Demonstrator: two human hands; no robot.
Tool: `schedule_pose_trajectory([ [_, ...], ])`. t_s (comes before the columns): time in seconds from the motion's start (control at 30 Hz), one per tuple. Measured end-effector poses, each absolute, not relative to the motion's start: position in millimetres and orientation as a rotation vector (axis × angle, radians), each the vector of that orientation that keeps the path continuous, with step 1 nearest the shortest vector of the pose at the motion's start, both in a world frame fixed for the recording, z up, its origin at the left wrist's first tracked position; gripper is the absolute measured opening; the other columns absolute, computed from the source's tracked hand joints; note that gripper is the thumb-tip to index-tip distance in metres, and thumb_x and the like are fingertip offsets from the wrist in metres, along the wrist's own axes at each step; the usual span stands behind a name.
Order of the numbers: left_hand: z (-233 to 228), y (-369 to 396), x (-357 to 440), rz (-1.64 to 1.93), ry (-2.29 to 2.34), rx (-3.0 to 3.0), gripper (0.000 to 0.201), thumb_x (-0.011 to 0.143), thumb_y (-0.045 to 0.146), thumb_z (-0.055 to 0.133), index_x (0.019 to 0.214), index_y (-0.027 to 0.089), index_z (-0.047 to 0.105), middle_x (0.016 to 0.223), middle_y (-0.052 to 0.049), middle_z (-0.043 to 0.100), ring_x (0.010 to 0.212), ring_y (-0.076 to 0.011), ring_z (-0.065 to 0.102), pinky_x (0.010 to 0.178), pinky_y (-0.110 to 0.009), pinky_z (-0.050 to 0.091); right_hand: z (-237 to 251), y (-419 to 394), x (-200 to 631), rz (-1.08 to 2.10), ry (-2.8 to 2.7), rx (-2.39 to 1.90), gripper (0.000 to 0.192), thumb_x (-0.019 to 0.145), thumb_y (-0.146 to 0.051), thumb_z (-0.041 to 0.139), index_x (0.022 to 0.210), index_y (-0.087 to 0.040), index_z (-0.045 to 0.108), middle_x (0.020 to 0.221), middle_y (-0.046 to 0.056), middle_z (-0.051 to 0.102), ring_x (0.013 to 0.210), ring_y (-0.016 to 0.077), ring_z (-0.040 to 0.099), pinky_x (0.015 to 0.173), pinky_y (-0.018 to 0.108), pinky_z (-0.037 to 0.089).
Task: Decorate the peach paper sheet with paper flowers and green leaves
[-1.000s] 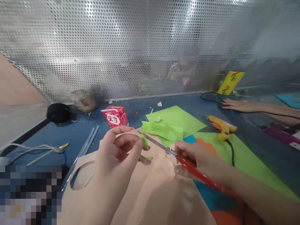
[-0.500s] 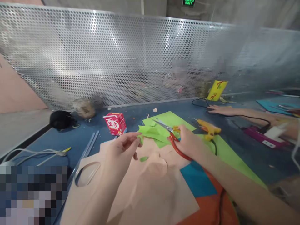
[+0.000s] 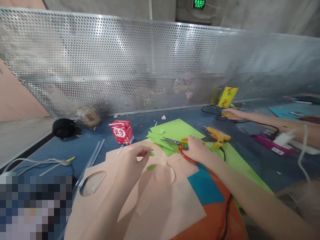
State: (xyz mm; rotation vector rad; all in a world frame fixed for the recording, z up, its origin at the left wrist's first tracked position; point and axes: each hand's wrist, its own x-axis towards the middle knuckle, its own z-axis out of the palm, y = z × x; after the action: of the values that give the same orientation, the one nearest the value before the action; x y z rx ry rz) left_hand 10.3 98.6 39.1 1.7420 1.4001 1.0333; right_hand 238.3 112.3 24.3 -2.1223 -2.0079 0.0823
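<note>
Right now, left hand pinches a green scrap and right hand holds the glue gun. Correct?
Not quite: the right hand holds scissors; the glue gun lies apart from it. Head view shows it. Left hand pinching a green scrap stands.

We read "安全出口" above "EXIT" on the glowing green rectangular sign (image 3: pixel 199 4). On the small red boxy carton (image 3: pixel 122 133) we make out "对" within a white oval, but lettering on the bright yellow packet (image 3: pixel 227 96) escapes us.
</note>
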Motion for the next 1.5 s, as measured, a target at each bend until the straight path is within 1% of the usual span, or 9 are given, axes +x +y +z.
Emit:
schedule_pose_trajectory([
  [0.2, 37, 99, 13, 0.95, 1.463, 1.777, 0.007, 0.069, 0.026, 0.057, 0.07, 0.02, 0.059, 0.071, -0.005, 0.069, 0.068, -0.0213, 0.064, 0.053, -0.028, 0.048, 24, 111, 239, 0.111, -2.059, -1.984, 0.04, 0.077, -0.034, 0.058, 0.108, -0.01, 0.059, 0.106, 0.019, 0.059, 0.105, 0.0324, 0.052, 0.086, 0.04, 0.039],
  [0.4, 43, 97, 11, 0.922, 1.484, 1.806, 0.026, 0.073, 0.024, 0.052, 0.096, 0.02, 0.063, 0.083, -0.006, 0.072, 0.08, -0.0222, 0.066, 0.07, -0.033, 0.049, 25, 111, 237, 0.05, -2.005, -1.844, 0.025, 0.082, -0.028, 0.051, 0.103, -0.016, 0.06, 0.107, 0.013, 0.059, 0.105, 0.0301, 0.052, 0.086, 0.043, 0.035],
  [0.57, 43, 97, 9, 0.836, 1.517, 1.875, 0.014, 0.068, 0.021, 0.054, 0.067, 0.02, 0.068, 0.079, -0.006, 0.071, 0.078, -0.0245, 0.064, 0.073, -0.035, 0.046, 27, 99, 226, 0.135, -2.176, -1.582, 0.016, 0.083, -0.024, 0.052, 0.096, -0.021, 0.061, 0.103, 0.007, 0.064, 0.102, 0.0229, 0.055, 0.09, 0.04, 0.031],
  [0.67, 41, 97, 9, 0.775, 1.511, 1.936, 0.011, 0.063, 0.02, 0.059, 0.06, 0.022, 0.069, 0.072, -0.005, 0.07, 0.076, -0.0242, 0.061, 0.071, -0.034, 0.043, 28, 87, 216, 0.273, -2.302, -1.403, 0.027, 0.081, -0.034, 0.058, 0.104, -0.02, 0.058, 0.108, 0.007, 0.063, 0.105, 0.0237, 0.054, 0.094, 0.043, 0.028],
  [0.8, 35, 98, 11, 0.712, 1.468, 1.95, 0.011, 0.061, 0.017, 0.059, 0.061, 0.022, 0.069, 0.062, -0.002, 0.067, 0.059, -0.0177, 0.055, 0.058, -0.029, 0.041, 26, 76, 205, 0.481, -2.387, -1.34, 0.048, 0.075, -0.041, 0.063, 0.115, -0.017, 0.051, 0.112, 0.01, 0.06, 0.105, 0.0276, 0.053, 0.093, 0.048, 0.03],
  [1.0, 33, 93, 23, 0.816, 1.449, 1.884, 0.016, 0.068, 0.014, 0.048, 0.067, 0.019, 0.062, 0.068, -0.001, 0.064, 0.064, -0.0152, 0.055, 0.061, -0.027, 0.041, 22, 73, 202, 0.629, -2.354, -1.422, 0.041, 0.071, -0.016, 0.059, 0.111, -0.021, 0.054, 0.101, 0.007, 0.062, 0.096, 0.0252, 0.054, 0.087, 0.043, 0.038],
  [1.23, 34, 84, 26, 0.663, 1.286, 1.736, 0.01, 0.066, 0.018, 0.058, 0.068, 0.018, 0.068, 0.071, -0.002, 0.067, 0.068, -0.0156, 0.06, 0.06, -0.024, 0.045, 21, 71, 199, 0.931, -2.235, -1.297, 0.036, 0.072, -0.014, 0.055, 0.107, -0.02, 0.054, 0.099, 0.005, 0.061, 0.093, 0.0201, 0.057, 0.081, 0.033, 0.044],
  [1.4, 21, 86, 22, 0.541, 1.27, 1.702, 0.005, 0.069, 0.015, 0.061, 0.067, 0.016, 0.065, 0.06, 0.001, 0.062, 0.055, -0.0115, 0.055, 0.054, -0.024, 0.044, 24, 64, 195, 0.682, -2.258, -1.429, 0.045, 0.069, -0.03, 0.065, 0.111, -0.019, 0.053, 0.103, 0.009, 0.06, 0.096, 0.0264, 0.053, 0.083, 0.041, 0.04],
  [1.5, 13, 87, 23, 0.478, 1.266, 1.72, 0.011, 0.079, 0.023, 0.06, 0.073, 0.014, 0.061, 0.068, 0.001, 0.061, 0.059, -0.0104, 0.056, 0.058, -0.026, 0.047, 27, 60, 190, 0.641, -2.375, -1.461, 0.035, 0.066, -0.029, 0.067, 0.098, -0.017, 0.057, 0.096, 0.008, 0.06, 0.09, 0.0267, 0.051, 0.079, 0.041, 0.039],
])
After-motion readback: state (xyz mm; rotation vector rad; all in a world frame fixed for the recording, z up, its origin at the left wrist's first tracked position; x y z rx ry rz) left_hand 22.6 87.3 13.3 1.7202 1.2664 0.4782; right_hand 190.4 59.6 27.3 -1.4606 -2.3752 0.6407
